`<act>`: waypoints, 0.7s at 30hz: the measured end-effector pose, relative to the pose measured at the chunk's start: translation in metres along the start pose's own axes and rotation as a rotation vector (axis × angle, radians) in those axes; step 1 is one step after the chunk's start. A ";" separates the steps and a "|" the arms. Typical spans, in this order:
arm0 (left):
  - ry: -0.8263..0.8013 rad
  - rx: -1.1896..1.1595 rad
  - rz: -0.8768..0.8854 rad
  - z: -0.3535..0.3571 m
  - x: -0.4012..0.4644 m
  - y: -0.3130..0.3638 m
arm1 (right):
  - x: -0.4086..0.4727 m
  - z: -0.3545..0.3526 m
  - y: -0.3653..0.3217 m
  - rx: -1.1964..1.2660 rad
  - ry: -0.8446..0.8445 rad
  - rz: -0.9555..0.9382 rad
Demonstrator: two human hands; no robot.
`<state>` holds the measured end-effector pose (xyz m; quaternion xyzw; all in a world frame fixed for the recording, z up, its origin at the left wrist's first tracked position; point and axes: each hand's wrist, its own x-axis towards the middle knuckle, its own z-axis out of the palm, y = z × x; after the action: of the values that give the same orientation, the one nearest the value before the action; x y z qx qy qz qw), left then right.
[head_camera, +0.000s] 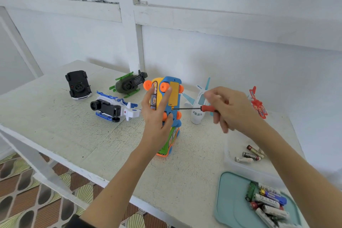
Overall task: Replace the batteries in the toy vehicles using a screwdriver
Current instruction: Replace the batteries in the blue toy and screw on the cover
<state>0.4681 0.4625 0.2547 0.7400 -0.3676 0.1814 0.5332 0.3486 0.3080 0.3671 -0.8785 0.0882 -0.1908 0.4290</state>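
A colourful toy bus [171, 98] with orange wheels stands on end at the table's middle, its blue underside and yellow battery cover [174, 94] facing right. My left hand [157, 114] holds the bus from the left, fingers spread over its side and underside. My right hand [227, 107] grips the red handle of a screwdriver [194, 107]. Its thin shaft lies level and its tip meets the lower edge of the battery cover.
Behind stand a black toy car [78, 84], a green helicopter [129, 84], a blue-white helicopter [114, 108], a white airplane [199, 105] and a red plane [258, 103]. A clear container [229, 161] holds three batteries; a teal lid [231, 201] holds several more.
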 end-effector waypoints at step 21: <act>0.004 -0.041 -0.028 0.002 0.003 0.008 | -0.004 -0.012 0.001 0.021 -0.059 -0.024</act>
<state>0.4646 0.4580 0.2612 0.7337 -0.3598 0.1681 0.5513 0.3405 0.2997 0.3721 -0.8802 0.0628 -0.1711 0.4382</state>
